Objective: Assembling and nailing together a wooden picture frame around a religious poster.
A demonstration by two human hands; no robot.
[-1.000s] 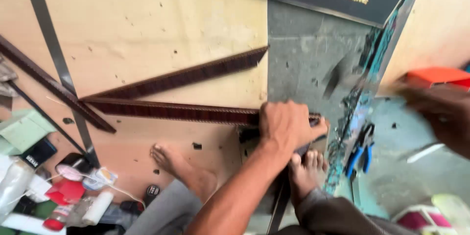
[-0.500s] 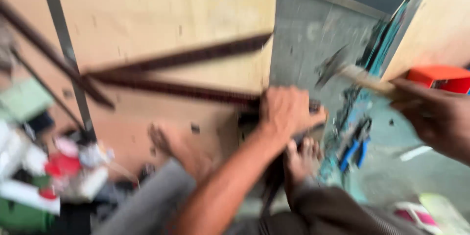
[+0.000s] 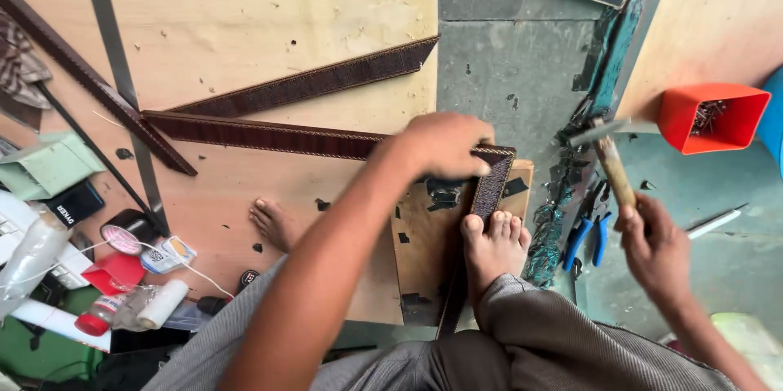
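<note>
Head view, looking down at a seated person working on a pale plywood board laid on the floor.

Left hand: palm down, fingers curled and pressed together over the corner joint where two dark brown ribbed frame mouldings meet. The long horizontal dark brown moulding strip runs out to the left from under the hand. The short dark brown moulding piece runs downward from the joint, toward the person. The joint itself lies directly beneath the fingers and is hidden by them.

Right foot: toes rest on the lower end of the short moulding piece, just below the left hand. The left foot lies flat on the board, well to the left.

Right hand: closed around the lower end of a wooden-handled hammer. The hammer stands nearly upright, its metal head at the top, held to the right of the joint and apart from it.

Surroundings: blue-handled pliers lie on the grey floor between the right foot and the right hand. An orange plastic tub holding nails sits beyond the hammer at right. A third dark brown moulding strip lies diagonally on the board above the long strip.
</note>
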